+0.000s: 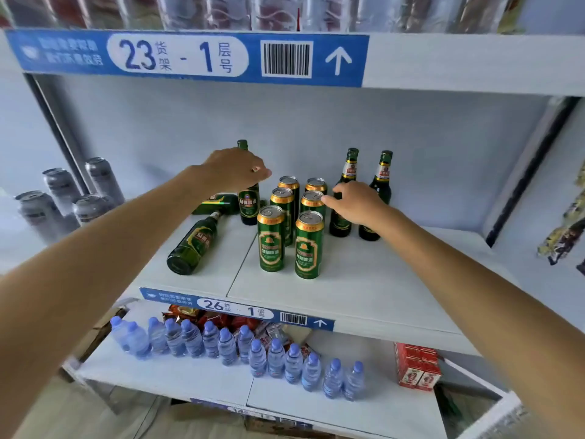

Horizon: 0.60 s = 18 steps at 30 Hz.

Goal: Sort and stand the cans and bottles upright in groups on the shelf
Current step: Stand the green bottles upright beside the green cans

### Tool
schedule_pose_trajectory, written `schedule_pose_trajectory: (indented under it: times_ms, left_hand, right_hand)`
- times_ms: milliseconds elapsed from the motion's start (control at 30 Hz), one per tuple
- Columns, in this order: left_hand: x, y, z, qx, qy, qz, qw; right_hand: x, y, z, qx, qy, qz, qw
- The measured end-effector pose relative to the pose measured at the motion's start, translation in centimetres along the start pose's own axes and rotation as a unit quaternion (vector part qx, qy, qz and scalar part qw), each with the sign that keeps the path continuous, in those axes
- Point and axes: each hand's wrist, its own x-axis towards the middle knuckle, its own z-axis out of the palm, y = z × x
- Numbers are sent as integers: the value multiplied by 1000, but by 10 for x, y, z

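Note:
Several green beer cans (271, 239) stand upright in two rows in the middle of the white shelf (364, 280). My left hand (235, 171) is closed round the neck of an upright green bottle (249, 204) just left of the cans. Two more green bottles lie on their sides, one near the front left (193, 242) and one behind it (218, 202). At the right stand two upright bottles (348, 167) (382, 182). My right hand (356, 202) reaches in front of the nearer one, fingers apart, fingertips touching the rim of a middle-row can (311, 201).
Grey cans (63, 198) stand on the neighbouring shelf at the left. Below, a row of small water bottles (237, 346), snack packs (218, 318) and red cartons (416, 365) fill the lower shelf. The upper shelf edge with a blue label (190, 55) hangs overhead.

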Motion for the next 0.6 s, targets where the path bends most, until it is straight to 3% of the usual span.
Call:
schedule_pose_trajectory:
  times_ms: [200,333,600]
  left_hand:
    - [-41,-69,0,11,-29,-63,998]
    - [-55,-114,9,12,-44,-79,996]
    - [-37,-210,77,-2,-110,-63,992]
  right_hand:
    - [-2,-85,13,10,8,-48,999]
    - [10,-134,39,8,-33,-47,998]
    - [70,-199,108,34,-55,34,997]
